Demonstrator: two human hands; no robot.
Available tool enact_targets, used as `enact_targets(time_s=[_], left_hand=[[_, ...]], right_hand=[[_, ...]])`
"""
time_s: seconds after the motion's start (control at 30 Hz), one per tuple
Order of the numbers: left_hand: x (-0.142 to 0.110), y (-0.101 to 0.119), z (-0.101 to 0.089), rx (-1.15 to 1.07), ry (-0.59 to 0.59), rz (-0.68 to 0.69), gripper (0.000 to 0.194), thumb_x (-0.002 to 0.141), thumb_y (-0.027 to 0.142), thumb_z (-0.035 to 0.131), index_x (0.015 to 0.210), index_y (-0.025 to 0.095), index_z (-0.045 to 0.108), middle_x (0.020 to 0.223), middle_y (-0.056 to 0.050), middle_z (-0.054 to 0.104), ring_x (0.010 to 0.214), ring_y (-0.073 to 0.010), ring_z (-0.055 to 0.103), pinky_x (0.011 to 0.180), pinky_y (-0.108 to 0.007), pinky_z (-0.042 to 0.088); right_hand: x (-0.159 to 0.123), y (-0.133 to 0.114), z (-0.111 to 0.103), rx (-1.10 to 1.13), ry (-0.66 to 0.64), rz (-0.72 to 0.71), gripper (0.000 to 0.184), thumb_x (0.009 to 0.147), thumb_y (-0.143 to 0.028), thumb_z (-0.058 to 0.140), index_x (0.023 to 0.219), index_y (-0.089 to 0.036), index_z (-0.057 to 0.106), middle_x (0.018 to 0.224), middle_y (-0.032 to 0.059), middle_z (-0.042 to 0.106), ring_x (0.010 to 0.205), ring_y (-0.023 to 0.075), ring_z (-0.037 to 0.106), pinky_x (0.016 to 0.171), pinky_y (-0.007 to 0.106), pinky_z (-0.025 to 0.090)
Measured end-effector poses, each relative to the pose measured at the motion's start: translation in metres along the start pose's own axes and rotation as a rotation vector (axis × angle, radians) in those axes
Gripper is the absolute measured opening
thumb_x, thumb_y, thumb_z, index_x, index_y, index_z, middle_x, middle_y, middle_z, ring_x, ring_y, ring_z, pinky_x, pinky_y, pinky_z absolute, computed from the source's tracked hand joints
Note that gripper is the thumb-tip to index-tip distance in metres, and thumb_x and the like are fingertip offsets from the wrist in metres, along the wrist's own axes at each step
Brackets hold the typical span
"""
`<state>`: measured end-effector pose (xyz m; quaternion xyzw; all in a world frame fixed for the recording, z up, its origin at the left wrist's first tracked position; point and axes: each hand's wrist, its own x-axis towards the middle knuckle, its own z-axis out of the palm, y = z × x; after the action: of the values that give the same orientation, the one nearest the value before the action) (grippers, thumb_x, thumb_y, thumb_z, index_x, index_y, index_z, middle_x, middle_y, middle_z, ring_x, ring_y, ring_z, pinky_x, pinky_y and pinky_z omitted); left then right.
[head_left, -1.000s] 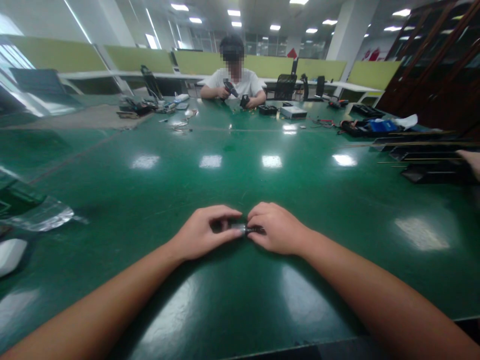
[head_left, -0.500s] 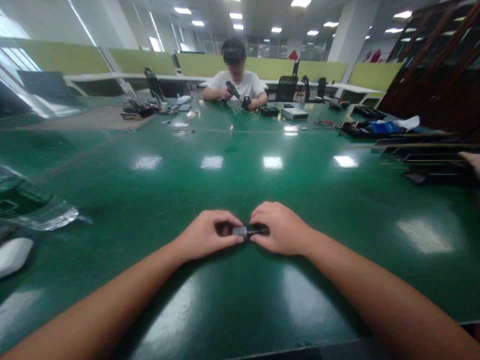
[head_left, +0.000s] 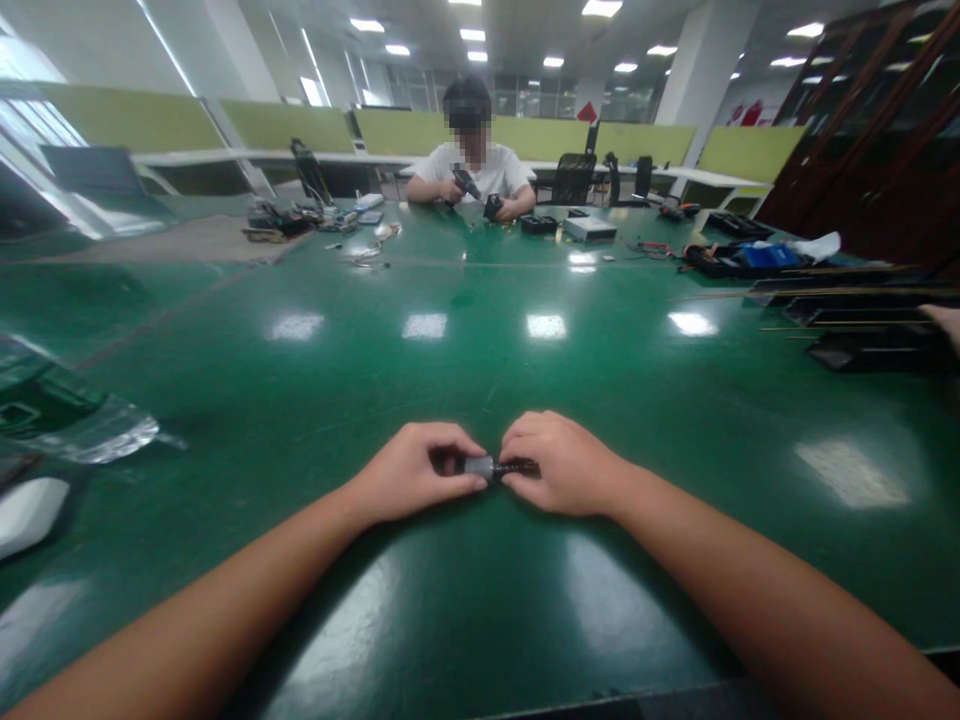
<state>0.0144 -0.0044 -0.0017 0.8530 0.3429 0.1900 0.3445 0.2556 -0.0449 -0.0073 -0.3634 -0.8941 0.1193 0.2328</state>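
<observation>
Near the front middle of the green table (head_left: 480, 370), my two hands meet at a small two-part object. My left hand (head_left: 409, 470) pinches its short grey cylinder (head_left: 478, 467) between thumb and fingers. On the other side, my right hand (head_left: 559, 465) grips a thin dark ribbed rod (head_left: 516, 467) in line with the cylinder. Most of the rod is hidden by my right fingers. Its exact kind is too small and blurred to tell.
To the left lie a clear bottle (head_left: 82, 415) and a white rounded object (head_left: 31, 512). Black trays (head_left: 862, 348) with thin rods stand at right, beside another person's hand (head_left: 943, 322). Across the table a person (head_left: 472, 165) holds a power drill (head_left: 465, 181).
Both hands keep their grip in nearly the same place. My right hand has shifted slightly down in view, and the join between cylinder and rod looks a little narrower.
</observation>
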Motion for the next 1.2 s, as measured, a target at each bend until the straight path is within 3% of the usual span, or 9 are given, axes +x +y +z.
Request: enact_targets(time_s=[1.2], left_hand=[[0.001, 0.002, -0.001, -0.017, 0.006, -0.01, 0.026, 0.077, 0.035, 0.081, 0.095, 0.016, 0.078, 0.089, -0.006, 0.075, 0.078, -0.0189, 0.067, 0.075, -0.03, 0.053]], right_hand=[[-0.002, 0.0, -0.011, -0.085, -0.106, 0.037, 0.011, 0.087, -0.025, 0.068, 0.09, -0.016, 0.074, 0.092, 0.0071, 0.073, 0.09, 0.021, 0.062, 0.081, 0.034, 0.043]])
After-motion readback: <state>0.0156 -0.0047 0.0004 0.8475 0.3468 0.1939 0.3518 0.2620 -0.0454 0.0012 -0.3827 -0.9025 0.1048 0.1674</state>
